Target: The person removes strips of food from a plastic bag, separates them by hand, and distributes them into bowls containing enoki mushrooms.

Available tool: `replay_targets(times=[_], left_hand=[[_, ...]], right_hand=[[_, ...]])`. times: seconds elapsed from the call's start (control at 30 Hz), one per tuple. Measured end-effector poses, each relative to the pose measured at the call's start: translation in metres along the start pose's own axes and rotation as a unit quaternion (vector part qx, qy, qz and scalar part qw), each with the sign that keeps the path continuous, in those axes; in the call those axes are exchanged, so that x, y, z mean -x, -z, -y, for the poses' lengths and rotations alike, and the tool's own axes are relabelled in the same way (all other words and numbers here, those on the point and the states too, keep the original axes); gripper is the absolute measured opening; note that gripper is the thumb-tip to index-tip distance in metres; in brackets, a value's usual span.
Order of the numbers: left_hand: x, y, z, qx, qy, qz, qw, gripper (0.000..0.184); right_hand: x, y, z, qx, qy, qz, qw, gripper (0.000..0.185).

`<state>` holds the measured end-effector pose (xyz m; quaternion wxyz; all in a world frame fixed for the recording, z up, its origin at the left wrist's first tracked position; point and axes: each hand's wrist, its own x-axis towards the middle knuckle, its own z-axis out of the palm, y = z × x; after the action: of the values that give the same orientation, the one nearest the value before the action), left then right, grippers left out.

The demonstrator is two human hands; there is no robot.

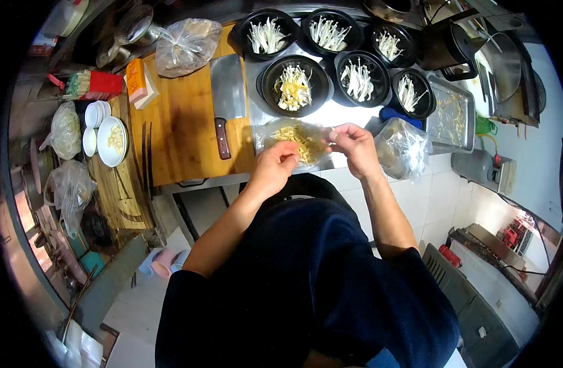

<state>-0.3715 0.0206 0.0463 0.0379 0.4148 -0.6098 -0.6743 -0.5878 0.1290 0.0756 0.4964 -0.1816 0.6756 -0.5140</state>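
An open clear plastic bag (323, 161) lies at the counter's front edge with pale yellow strips (298, 138) inside. My left hand (274, 167) is over the bag's left side, fingers curled inward; what they grip, if anything, is hidden. On the other side, my right hand (355, 149) pinches thumb and forefinger together at the bag's right edge. Just beyond the bag sits a black pot (266, 92) holding white enoki mushrooms (286, 78) topped with yellow strips (292, 97). Several more black pots, such as one to the right (379, 98), hold enoki mushrooms without visible yellow strips.
A cleaver (230, 86) lies on the wooden cutting board (177, 129) to the left. White bowls (113, 158) and chopsticks (79, 84) stand farther left. Right of my hands are a knotted plastic bag (404, 149) and a metal tray (458, 113).
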Motion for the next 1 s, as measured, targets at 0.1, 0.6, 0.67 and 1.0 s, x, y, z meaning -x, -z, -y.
replay_targets(times=[0.1, 0.6, 0.67, 1.0], left_hand=[[-0.006, -0.004, -0.011, -0.012, -0.047, -0.024, 0.999, 0.037], [-0.025, -0.022, -0.033, 0.024, -0.038, 0.058, 0.997, 0.017], [-0.019, -0.018, -0.034, 0.06, -0.025, 0.067, 0.996, 0.016], [-0.007, -0.004, -0.04, 0.197, 0.066, 0.093, 0.974, 0.019]], right_hand=[[0.009, 0.004, 0.02, -0.217, -0.033, 0.026, 0.975, 0.003], [0.011, 0.027, 0.045, -0.34, 0.015, 0.086, 0.936, 0.008], [0.008, 0.031, 0.042, -0.345, 0.021, 0.077, 0.935, 0.009], [-0.004, 0.038, 0.057, -0.374, 0.063, 0.084, 0.921, 0.008]])
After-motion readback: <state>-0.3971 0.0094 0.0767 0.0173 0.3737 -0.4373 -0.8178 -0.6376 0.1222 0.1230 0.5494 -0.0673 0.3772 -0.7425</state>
